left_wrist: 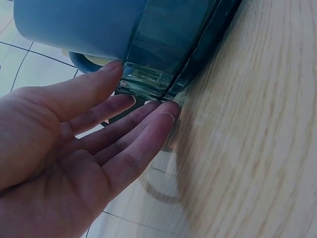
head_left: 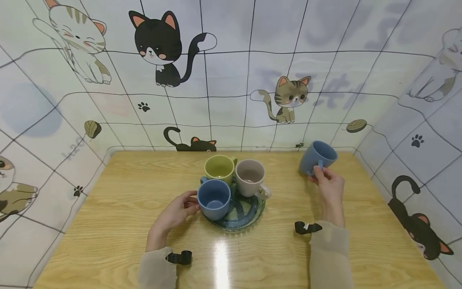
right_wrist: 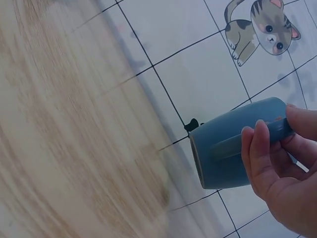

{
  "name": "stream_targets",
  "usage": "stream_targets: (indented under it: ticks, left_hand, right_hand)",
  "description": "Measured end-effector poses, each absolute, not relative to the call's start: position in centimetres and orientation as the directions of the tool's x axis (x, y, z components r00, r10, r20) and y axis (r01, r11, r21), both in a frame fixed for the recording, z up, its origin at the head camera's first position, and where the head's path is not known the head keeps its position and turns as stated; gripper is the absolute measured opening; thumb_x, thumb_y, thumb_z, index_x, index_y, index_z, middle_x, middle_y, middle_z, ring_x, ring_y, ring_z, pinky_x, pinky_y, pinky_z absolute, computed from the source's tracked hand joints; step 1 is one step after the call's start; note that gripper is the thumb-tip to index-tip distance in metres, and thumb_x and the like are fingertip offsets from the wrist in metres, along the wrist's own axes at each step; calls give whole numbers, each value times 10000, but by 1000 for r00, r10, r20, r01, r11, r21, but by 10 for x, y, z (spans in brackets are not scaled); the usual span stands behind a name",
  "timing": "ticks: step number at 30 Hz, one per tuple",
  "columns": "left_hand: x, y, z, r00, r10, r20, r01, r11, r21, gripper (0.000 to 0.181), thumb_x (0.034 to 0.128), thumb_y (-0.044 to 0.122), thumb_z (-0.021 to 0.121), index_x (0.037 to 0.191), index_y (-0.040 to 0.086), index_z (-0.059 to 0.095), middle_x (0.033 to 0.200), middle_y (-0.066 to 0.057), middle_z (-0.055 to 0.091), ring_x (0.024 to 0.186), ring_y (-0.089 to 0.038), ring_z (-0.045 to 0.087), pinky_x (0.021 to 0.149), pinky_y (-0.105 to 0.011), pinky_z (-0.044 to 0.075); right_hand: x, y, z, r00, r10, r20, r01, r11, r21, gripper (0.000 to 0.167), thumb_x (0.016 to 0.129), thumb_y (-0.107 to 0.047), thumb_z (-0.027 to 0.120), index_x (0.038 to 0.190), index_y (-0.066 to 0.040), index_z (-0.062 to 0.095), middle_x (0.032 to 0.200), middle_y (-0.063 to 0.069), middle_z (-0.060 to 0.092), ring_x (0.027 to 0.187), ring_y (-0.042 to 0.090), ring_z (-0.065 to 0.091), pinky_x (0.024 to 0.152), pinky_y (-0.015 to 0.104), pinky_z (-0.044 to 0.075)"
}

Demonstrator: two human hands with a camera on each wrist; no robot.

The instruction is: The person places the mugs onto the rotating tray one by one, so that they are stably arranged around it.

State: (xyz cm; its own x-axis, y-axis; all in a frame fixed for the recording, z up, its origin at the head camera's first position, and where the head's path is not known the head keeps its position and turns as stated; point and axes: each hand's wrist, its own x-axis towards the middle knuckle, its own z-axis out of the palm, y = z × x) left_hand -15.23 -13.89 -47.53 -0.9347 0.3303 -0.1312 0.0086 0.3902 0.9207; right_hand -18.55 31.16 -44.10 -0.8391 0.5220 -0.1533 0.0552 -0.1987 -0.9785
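Note:
A blue mug [head_left: 312, 159] is held by its handle in my right hand [head_left: 330, 185]. In the right wrist view the mug [right_wrist: 225, 148] appears slightly off the tabletop, with thumb and fingers pinching the handle. On the left, my left hand [head_left: 179, 210] reaches to a round blue-green glass plate [head_left: 240, 222]. The left wrist view has its fairly straight fingertips and thumb touching the plate's edge [left_wrist: 168, 44]. Standing on the plate are a second blue mug [head_left: 214, 200], a yellow-green mug [head_left: 219, 166] behind it, and a pale pinkish mug [head_left: 250, 178] to the right.
A light wooden tabletop [head_left: 137, 180] lies under everything. Behind it and at both sides rise white walls [head_left: 231, 112] with a grid and cartoon cats. The raised blue mug is close to the back wall.

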Motion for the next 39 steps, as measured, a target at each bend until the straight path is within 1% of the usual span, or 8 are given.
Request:
stream_targets:
  ticks: [4, 10, 13, 19, 22, 27, 32, 39]
  left_hand:
    - [-153, -140, -475, -934, 332, -133, 9, 392, 920, 469, 958, 53, 617, 1402, 6, 472, 1208, -156, 619, 1063, -262, 611, 872, -396, 513]
    - [-154, -138, -473, -932, 335, -141, 2, 392, 920, 473, 957, 49, 617, 1403, -1, 467, 1202, -151, 622, 1065, -263, 612, 878, -400, 512]
    - [-153, -138, -473, -933, 332, -139, 3, 395, 919, 472, 954, 48, 620, 1400, 0, 472, 1201, -150, 626, 1066, -263, 613, 879, -401, 512]
    - [-149, -140, -473, -928, 353, -119, 25, 379, 925, 463, 958, 53, 617, 1391, -23, 469, 1209, -185, 620, 1063, -277, 615, 873, -388, 512]
    - [-147, -141, -472, -923, 366, -117, 30, 373, 927, 461, 962, 62, 616, 1387, -33, 466, 1213, -195, 616, 1063, -280, 613, 871, -386, 510]
    - [-147, -143, -471, -924, 361, -127, 25, 388, 921, 458, 955, 70, 632, 1376, -23, 479, 1185, -174, 628, 1034, -259, 616, 848, -363, 508]
    - [-150, -144, -472, -919, 369, -136, 19, 388, 922, 491, 935, 85, 666, 1371, -33, 476, 1153, -152, 641, 1024, -254, 624, 851, -374, 513]
    - [-152, -144, -475, -911, 386, -145, 3, 358, 934, 544, 905, 73, 702, 1372, -50, 451, 1140, -150, 640, 1039, -269, 621, 873, -374, 516]
  right_hand:
    - [-175, 308, -435, -845, 509, -162, 90, -164, -982, 472, 916, -231, 690, 1264, 72, 587, 1197, 116, 561, 846, 160, 691, 895, 277, 506]
    - [-156, 303, -427, -858, 493, -146, 94, -130, -987, 488, 920, -251, 686, 1262, 79, 575, 1186, 81, 557, 837, 149, 693, 1111, 439, 278]
    - [-150, 300, -425, -863, 490, -122, 73, -117, -990, 465, 917, -230, 694, 1230, 97, 585, 1147, 57, 564, 787, 131, 694, 1120, 444, 254]
    - [-138, 294, -423, -863, 500, -68, 28, -87, -996, 428, 911, -190, 704, 1169, 137, 602, 1079, 57, 580, 722, 109, 690, 935, 233, 453]
    - [-130, 290, -420, -866, 498, -54, 29, -58, -998, 430, 911, -199, 704, 1159, 139, 610, 1079, 85, 590, 727, 112, 689, 877, 216, 490]
    - [-117, 282, -415, -881, 472, -38, 47, 7, -999, 425, 918, -235, 700, 1144, 117, 626, 1074, 91, 628, 761, 108, 693, 1092, 425, 315]
    - [-102, 271, -410, -892, 451, -10, 34, 45, -998, 391, 925, -219, 695, 1116, 118, 638, 1029, 84, 661, 768, 112, 695, 1114, 562, 189]
    - [-81, 252, -409, -895, 446, 13, 43, 115, -992, 363, 927, -223, 693, 1095, 98, 666, 1050, 128, 670, 797, 143, 700, 933, 299, 451]
